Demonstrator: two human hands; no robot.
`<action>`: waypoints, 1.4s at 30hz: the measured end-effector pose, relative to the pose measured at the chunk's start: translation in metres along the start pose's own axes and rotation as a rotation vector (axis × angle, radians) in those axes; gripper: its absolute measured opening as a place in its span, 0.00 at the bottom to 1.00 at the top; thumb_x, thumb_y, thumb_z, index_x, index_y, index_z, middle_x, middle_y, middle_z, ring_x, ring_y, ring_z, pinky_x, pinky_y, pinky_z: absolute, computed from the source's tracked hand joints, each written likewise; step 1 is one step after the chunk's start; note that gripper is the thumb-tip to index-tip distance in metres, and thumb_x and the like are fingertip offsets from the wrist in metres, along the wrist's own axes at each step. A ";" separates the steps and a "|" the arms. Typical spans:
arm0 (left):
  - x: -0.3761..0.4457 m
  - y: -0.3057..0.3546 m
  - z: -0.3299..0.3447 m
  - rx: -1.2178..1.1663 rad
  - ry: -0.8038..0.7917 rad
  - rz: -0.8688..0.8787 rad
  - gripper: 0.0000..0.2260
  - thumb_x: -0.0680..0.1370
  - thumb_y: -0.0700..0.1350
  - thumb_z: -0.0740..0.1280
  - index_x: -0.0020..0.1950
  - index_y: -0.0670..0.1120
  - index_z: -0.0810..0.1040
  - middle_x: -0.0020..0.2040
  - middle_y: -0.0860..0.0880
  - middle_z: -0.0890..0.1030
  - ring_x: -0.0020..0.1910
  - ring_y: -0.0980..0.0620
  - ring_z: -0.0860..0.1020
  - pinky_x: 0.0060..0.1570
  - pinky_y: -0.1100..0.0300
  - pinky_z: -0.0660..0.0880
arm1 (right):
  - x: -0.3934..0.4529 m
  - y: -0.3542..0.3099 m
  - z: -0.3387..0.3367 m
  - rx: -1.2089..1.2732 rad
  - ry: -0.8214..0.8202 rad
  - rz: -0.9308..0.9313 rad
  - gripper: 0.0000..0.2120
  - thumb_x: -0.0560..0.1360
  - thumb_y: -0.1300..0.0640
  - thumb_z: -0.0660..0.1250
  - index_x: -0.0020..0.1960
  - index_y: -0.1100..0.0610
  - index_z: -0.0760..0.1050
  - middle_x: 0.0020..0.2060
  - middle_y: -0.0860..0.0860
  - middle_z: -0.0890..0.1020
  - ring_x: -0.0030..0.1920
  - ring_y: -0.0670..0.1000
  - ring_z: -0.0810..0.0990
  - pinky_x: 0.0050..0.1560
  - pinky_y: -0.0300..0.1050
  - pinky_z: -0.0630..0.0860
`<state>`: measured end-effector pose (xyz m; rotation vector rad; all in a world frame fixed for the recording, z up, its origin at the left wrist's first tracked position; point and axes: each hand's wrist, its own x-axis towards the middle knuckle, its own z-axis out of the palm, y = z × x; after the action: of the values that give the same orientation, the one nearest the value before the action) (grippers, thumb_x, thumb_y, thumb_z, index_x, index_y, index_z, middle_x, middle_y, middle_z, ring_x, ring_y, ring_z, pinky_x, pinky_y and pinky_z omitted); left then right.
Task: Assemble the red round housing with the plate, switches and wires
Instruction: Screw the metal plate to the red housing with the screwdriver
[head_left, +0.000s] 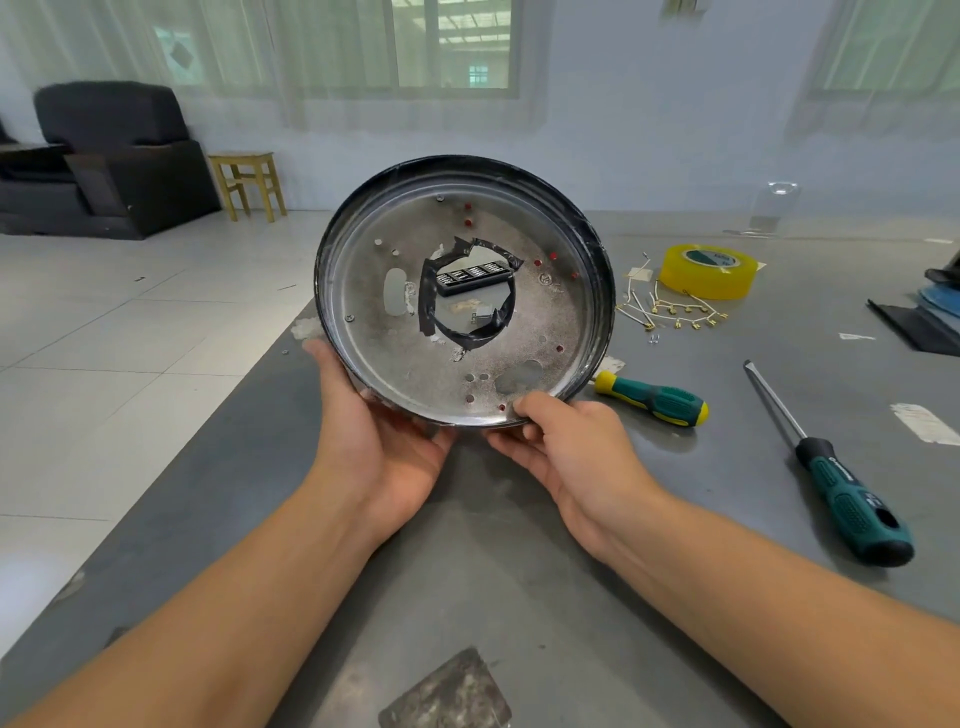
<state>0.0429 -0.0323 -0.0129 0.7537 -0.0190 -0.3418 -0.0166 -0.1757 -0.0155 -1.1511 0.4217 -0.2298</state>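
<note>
While tilted, housing (462, 291) between grips.

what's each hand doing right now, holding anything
Left hand: holds the round plate from below, palm cupped under its lower rim.
Right hand: grips the plate's lower rim, thumb on the inside face.

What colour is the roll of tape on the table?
Translucent yellow, with a green and white label inside the core; the roll of tape shows in the head view.
</note>
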 end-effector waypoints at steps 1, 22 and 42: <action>-0.003 -0.003 0.004 -0.011 0.004 -0.001 0.43 0.76 0.79 0.52 0.72 0.47 0.79 0.70 0.43 0.81 0.69 0.42 0.80 0.72 0.43 0.74 | 0.001 0.000 0.000 0.002 0.009 -0.003 0.08 0.77 0.69 0.65 0.39 0.66 0.77 0.25 0.51 0.72 0.35 0.49 0.81 0.51 0.50 0.85; -0.013 -0.032 0.014 0.183 0.114 0.114 0.20 0.80 0.33 0.71 0.71 0.38 0.75 0.56 0.41 0.88 0.54 0.45 0.87 0.52 0.51 0.85 | 0.004 0.012 -0.002 -0.181 -0.051 -0.100 0.14 0.73 0.63 0.67 0.49 0.76 0.78 0.25 0.50 0.75 0.38 0.50 0.82 0.58 0.56 0.83; -0.010 -0.031 0.011 0.210 0.086 0.139 0.22 0.79 0.31 0.70 0.73 0.38 0.73 0.60 0.41 0.86 0.60 0.44 0.85 0.64 0.47 0.81 | 0.002 0.003 0.001 -0.109 -0.157 -0.053 0.12 0.79 0.69 0.61 0.41 0.64 0.81 0.24 0.50 0.70 0.41 0.50 0.75 0.58 0.50 0.83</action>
<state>0.0230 -0.0581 -0.0249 0.9694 -0.0266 -0.1757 -0.0150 -0.1746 -0.0184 -1.2787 0.2677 -0.1623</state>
